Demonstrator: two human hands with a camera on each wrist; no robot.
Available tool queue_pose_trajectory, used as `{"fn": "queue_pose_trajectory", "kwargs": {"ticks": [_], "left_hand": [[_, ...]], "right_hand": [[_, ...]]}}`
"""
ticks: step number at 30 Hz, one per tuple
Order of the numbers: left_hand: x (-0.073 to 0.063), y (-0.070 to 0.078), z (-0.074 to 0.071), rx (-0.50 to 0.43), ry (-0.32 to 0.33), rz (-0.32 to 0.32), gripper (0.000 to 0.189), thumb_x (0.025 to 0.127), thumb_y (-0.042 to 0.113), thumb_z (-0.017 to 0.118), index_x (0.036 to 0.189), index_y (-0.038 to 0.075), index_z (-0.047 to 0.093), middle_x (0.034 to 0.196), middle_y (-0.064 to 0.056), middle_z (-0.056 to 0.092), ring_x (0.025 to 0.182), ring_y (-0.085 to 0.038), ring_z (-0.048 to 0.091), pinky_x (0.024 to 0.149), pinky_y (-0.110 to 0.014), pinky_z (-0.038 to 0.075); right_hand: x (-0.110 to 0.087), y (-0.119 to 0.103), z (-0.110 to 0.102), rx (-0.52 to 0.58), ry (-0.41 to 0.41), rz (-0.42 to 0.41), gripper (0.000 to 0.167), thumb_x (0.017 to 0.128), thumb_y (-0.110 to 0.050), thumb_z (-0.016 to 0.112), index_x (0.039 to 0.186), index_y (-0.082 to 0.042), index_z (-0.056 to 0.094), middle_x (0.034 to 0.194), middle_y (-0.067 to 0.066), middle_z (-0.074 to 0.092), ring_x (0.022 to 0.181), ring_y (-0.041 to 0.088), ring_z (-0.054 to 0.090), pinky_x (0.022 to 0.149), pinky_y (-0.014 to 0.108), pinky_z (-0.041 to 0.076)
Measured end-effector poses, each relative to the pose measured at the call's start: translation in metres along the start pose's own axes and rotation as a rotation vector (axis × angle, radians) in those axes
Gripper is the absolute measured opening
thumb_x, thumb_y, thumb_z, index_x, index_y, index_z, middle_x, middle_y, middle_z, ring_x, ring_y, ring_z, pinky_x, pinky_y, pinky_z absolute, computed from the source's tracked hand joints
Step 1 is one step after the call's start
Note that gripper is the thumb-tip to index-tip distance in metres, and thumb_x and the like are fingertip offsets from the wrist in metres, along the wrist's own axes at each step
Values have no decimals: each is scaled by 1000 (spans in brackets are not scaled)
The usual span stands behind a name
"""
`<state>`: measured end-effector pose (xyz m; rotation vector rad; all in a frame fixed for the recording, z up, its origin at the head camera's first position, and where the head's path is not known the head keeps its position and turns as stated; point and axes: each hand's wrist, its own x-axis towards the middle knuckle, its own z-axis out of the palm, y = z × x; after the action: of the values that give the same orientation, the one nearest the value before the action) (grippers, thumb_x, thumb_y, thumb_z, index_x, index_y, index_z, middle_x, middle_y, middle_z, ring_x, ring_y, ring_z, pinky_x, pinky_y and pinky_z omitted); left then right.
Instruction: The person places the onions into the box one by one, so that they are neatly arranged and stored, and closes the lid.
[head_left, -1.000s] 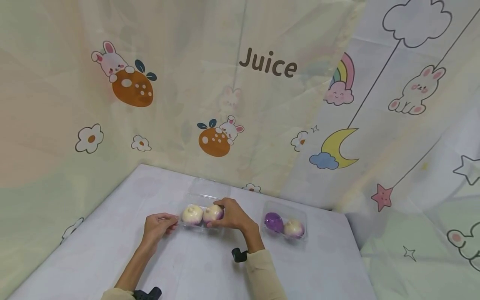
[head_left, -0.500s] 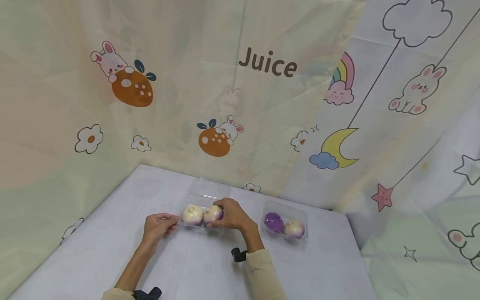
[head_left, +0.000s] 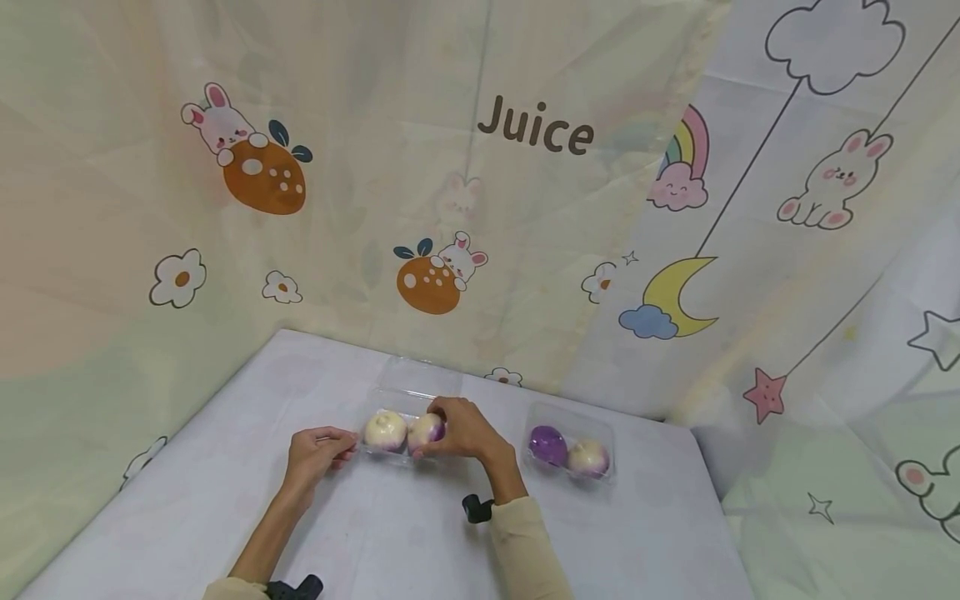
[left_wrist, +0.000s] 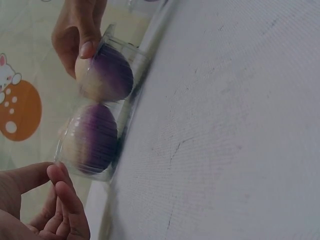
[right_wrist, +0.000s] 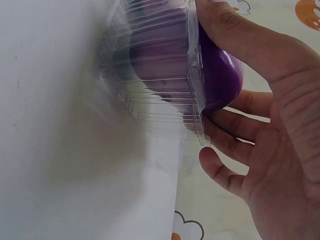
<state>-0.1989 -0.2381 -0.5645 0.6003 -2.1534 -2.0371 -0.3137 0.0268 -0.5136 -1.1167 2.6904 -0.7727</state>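
Observation:
In the head view, a clear plastic clamshell box (head_left: 395,401) lies on the table with its lid (head_left: 420,375) folded back. Two round cream-and-purple turnips sit side by side in it. My right hand (head_left: 468,429) grips the right turnip (head_left: 423,432) between thumb and fingers; its glossy purple side (right_wrist: 223,77) rises above the rim in the right wrist view. The left turnip (head_left: 386,431) rests untouched. My left hand (head_left: 317,457) pinches the box's left rim between thumb and index finger, clearest in the left wrist view. Its other fingers are curled.
On the right stands a second clear box (head_left: 567,417) with a purple round turnip (head_left: 548,446) and a cream-and-purple one (head_left: 588,458). A white cloth covers the table (head_left: 405,533). Printed curtains (head_left: 360,183) hang close behind its far edge.
The right turnip has turned slightly under my right hand, showing more purple at its upper right. My left hand and both boxes stay in place.

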Motion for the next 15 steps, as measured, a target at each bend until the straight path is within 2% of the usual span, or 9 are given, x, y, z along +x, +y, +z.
{"fn": "queue_pose_trajectory", "kwargs": {"ticks": [7, 15], "left_hand": [[-1, 0, 0, 0, 3, 7, 22, 100, 9, 77, 109, -10, 77, 83, -4, 81, 70, -10, 72, 61, -21, 61], [-1, 0, 0, 4, -2, 6, 24, 100, 12, 78, 111, -11, 77, 85, -4, 82, 71, -11, 73, 61, -21, 61]], "right_hand": [[0, 2, 3, -12, 14, -39, 58, 77, -49, 99, 118, -15, 76, 107, -3, 77, 96, 8, 63, 92, 27, 57], [0, 2, 3, 1, -14, -6, 59, 81, -52, 95, 123, -15, 76, 112, -2, 78, 100, 10, 65, 95, 30, 58]]}}
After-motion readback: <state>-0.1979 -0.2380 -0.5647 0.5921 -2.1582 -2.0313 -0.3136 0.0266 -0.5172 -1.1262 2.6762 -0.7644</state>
